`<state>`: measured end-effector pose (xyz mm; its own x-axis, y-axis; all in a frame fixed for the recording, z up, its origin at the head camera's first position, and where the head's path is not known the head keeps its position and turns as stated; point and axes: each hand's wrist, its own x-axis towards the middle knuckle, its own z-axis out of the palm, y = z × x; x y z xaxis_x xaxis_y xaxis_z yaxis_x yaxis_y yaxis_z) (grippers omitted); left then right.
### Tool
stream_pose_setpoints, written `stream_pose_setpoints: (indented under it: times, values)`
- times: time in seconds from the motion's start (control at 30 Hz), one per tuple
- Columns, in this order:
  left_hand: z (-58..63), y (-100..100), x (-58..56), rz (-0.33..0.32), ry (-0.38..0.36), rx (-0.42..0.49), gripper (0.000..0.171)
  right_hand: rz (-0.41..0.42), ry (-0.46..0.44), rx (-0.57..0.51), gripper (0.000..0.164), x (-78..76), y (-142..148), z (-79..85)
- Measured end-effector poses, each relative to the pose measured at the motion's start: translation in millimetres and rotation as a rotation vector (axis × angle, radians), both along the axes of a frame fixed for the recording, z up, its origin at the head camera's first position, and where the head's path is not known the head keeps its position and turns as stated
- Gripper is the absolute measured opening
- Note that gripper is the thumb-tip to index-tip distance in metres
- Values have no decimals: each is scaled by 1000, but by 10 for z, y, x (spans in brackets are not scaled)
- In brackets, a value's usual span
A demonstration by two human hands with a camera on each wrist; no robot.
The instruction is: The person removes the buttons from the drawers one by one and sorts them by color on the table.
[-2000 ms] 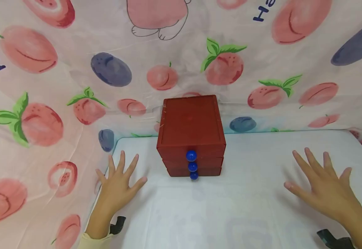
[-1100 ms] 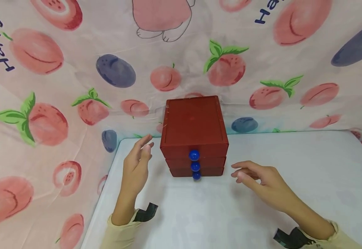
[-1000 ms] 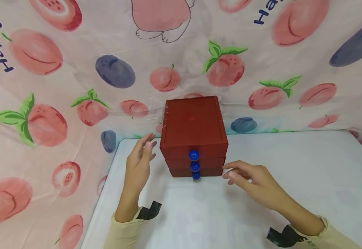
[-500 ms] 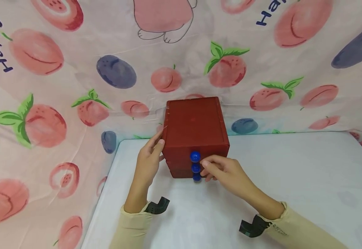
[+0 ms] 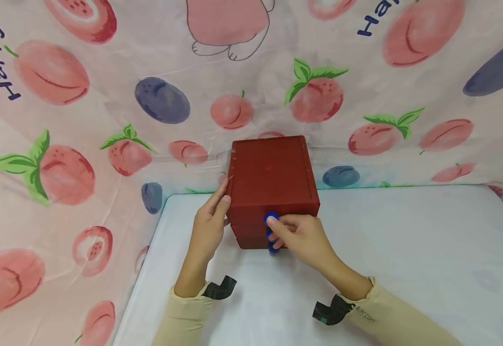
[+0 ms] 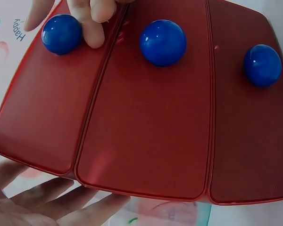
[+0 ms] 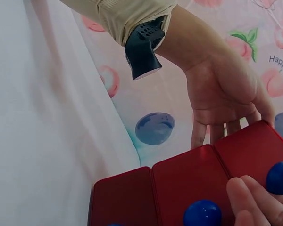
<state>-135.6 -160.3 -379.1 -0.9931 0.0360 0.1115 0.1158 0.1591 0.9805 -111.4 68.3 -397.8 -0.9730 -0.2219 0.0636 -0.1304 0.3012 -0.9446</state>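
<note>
A dark red three-drawer box [image 5: 273, 170] stands at the back of the white table, all drawers closed. Each drawer front carries a round blue knob. My left hand [image 5: 208, 226] lies along the box's left side, thumb at the front corner and fingers extended, as the left wrist view of that hand [image 6: 52, 202] also shows. With thumb and fingers, my right hand [image 5: 305, 235] pinches the top knob [image 6: 61, 34] from either side. Its other fingers overlap the middle knob [image 6: 163, 42] in the head view. The bottom knob [image 6: 262, 65] is untouched.
Behind the box and along the left hangs a fruit-printed cloth [image 5: 160, 100]. The white tabletop [image 5: 407, 240] stretches to the right and in front. Each wrist wears a black camera mount, such as the one on the right wrist [image 5: 331, 310].
Both hands, spread wide apart two seconds ago, have moved inward to the box. The left now rests against its side; the right has reached the top knob. The box has stayed in place.
</note>
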Motion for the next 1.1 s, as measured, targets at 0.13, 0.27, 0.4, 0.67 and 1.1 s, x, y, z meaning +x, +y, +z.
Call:
stream_pose_setpoints:
  times: [0.13, 0.27, 0.4, 0.67, 1.1]
  values:
    - [-1, 7, -3, 8, -11, 6, 50, -45, -2, -2, 46, -2, -39, -11]
    - [-10, 15, -6, 4, -35, 19, 49, -65, -10, -12, 44, -2, -50, -18]
    - [-9, 21, -6, 8, -35, 27, 48, -64, -13, -21, 42, -10, -56, -16]
    - [-1, -13, -15, 7, -36, 22, 48, -56, -49, -35, 42, -26, -89, -13]
    - [-13, -36, -41, -6, -35, 25, 47, -58, -100, -80, 44, -37, -101, -8]
